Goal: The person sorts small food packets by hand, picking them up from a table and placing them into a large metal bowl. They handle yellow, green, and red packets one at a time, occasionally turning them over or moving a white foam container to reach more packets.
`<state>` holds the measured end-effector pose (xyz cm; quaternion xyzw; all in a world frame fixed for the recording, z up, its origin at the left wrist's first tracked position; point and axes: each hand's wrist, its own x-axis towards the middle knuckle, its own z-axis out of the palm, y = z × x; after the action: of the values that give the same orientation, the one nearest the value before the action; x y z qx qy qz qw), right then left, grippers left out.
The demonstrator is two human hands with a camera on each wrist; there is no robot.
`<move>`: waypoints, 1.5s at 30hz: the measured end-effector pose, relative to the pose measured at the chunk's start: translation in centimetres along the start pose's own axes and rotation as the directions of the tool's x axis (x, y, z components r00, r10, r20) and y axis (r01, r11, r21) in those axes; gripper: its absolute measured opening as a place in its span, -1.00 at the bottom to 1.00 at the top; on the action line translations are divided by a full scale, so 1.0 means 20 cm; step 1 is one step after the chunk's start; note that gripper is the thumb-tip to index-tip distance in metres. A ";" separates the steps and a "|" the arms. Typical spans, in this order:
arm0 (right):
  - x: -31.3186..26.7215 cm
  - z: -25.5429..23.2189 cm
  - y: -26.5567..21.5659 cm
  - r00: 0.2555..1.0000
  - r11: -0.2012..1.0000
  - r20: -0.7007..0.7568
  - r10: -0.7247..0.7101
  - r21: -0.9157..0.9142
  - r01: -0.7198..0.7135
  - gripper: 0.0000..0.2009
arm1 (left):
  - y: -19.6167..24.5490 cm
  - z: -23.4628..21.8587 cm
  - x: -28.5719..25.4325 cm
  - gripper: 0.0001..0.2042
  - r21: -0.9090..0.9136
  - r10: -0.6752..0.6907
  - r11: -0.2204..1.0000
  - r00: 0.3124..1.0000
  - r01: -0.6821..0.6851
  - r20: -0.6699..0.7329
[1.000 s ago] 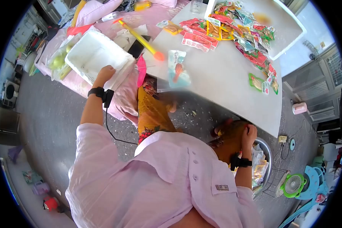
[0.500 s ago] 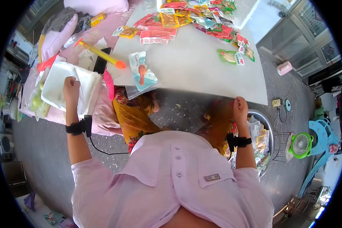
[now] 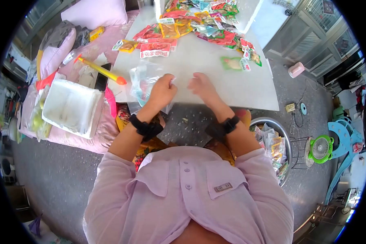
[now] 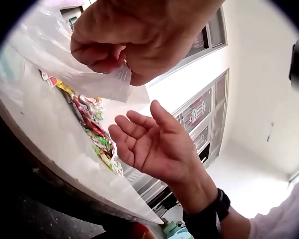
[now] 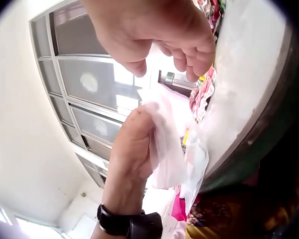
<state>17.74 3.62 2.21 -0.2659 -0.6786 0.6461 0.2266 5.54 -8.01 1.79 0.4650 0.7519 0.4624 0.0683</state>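
Over the front of the white table [image 3: 191, 73], my left hand [image 3: 162, 91] pinches a clear plastic bag [image 4: 84, 82] by its edge, with thumb and curled fingers. The bag hangs thin and creased beside the fist in the right wrist view. Through it, in the head view, shows a light-blue food packet [image 3: 141, 96] lying at the table's front left. My right hand [image 3: 203, 87] is in the air a short way right of the left one. Its fingers are loosely bent, the palm [image 4: 162, 154] bare in the left wrist view.
Colourful food packets [image 3: 179, 28] are heaped at the back of the table, and a green packet [image 3: 234, 64] lies to the right. On the pink bed stand a white foam box [image 3: 71, 107] and a yellow toy pump [image 3: 101, 71]. A metal basin [image 3: 288, 150] of packets is at right.
My left hand has come from the foam box to the table's front with the clear bag. My right hand has risen from my knee at the right to meet it over the table.
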 end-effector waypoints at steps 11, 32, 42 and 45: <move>0.22 -0.01 0.22 0.960 0.910 -0.053 -0.276 -0.337 0.243 -0.84 | 0.00 0.25 -0.03 -0.66 0.089 -0.038 0.995 0.997 0.033 0.062; 1.30 -1.04 0.31 0.885 -0.127 0.053 -0.463 -0.992 -0.007 -0.79 | -0.19 0.37 0.07 -0.80 0.299 0.186 0.936 0.982 -0.184 0.024; 1.10 -0.97 0.38 0.741 0.211 0.431 -0.516 -0.774 0.597 -0.89 | -0.17 0.36 0.07 -0.93 0.317 0.210 0.925 0.977 -0.211 0.036; 0.89 -0.88 0.27 0.890 0.663 0.328 -0.317 -0.594 0.455 -0.92 | -0.17 0.36 0.07 -0.84 0.305 0.232 0.925 0.973 -0.227 0.021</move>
<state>16.07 28.81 -2.66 -0.1124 -0.9208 0.3256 0.1829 6.34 -2.87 -4.42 0.5511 0.7552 0.3490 -0.0646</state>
